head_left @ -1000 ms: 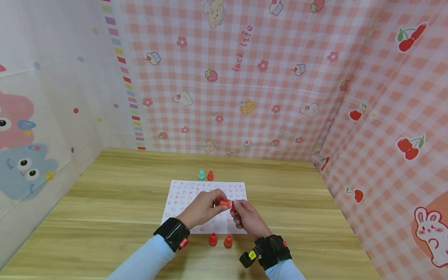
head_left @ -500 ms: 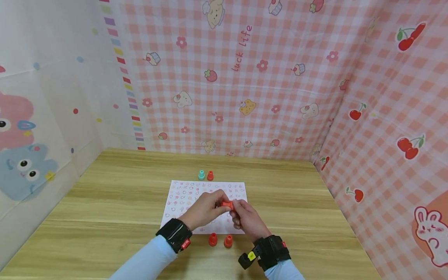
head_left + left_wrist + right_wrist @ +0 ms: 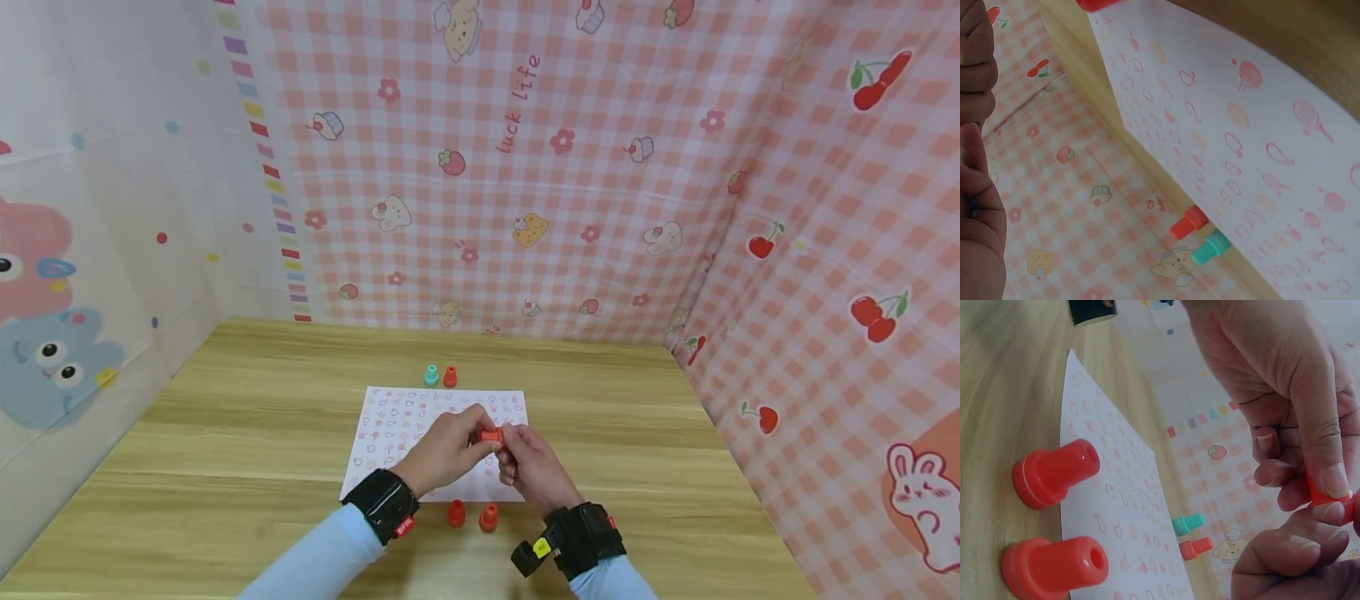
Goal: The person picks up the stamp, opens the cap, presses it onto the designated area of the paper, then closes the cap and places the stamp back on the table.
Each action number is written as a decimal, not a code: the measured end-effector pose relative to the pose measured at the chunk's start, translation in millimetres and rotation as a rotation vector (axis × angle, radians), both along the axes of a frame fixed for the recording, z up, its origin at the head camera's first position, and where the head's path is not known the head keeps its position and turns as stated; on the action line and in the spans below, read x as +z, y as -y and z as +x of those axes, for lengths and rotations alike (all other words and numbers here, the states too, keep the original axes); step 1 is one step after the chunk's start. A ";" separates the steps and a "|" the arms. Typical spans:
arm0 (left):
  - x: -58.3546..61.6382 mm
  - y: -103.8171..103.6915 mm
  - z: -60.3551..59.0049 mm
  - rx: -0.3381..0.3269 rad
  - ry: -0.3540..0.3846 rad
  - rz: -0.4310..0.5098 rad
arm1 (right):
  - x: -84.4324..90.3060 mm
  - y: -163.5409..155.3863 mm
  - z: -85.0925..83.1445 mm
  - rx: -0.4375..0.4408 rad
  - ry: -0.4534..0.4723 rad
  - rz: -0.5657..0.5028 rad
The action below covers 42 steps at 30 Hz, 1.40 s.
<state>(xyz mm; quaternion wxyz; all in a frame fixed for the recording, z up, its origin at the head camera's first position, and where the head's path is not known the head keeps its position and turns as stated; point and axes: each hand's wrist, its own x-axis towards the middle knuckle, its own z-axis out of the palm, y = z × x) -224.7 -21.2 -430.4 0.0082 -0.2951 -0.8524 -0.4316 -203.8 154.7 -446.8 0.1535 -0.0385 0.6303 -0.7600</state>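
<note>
Above the sheet of printed paper (image 3: 375,442), both hands meet at one small red stamp (image 3: 491,437). My left hand (image 3: 442,450) pinches the stamp's body between thumb and fingers; its thumb lies along the barrel in the right wrist view. From the right, my right hand (image 3: 536,471) grips a red piece (image 3: 1345,511) at the stamp's end, which looks like its cap. The fingers hide most of this joint. In the left wrist view, the stamp is almost wholly covered by the hands.
Two red stamps, one left (image 3: 457,513) and one right (image 3: 489,517), stand by the paper's near edge. Behind its far edge stand a teal stamp (image 3: 431,375) and another red stamp (image 3: 450,377). Patterned cloth (image 3: 480,208) closes off the wooden table's back and sides.
The gap between the stamp body and the red piece in my right hand has closed. My left hand has shifted slightly right. The standing stamps and paper stay put.
</note>
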 end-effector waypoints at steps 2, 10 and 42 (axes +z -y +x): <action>0.7 0.2 -1.1 -0.010 -0.012 -0.012 | -0.1 -0.6 -0.5 0.002 -0.004 0.008; 2.7 1.7 -6.5 -0.044 -0.006 -0.073 | 1.3 -4.6 0.1 0.027 0.017 0.061; 0.9 16.9 -45.7 -0.048 -0.106 -0.266 | 0.9 -20.3 -3.7 0.046 -0.270 0.821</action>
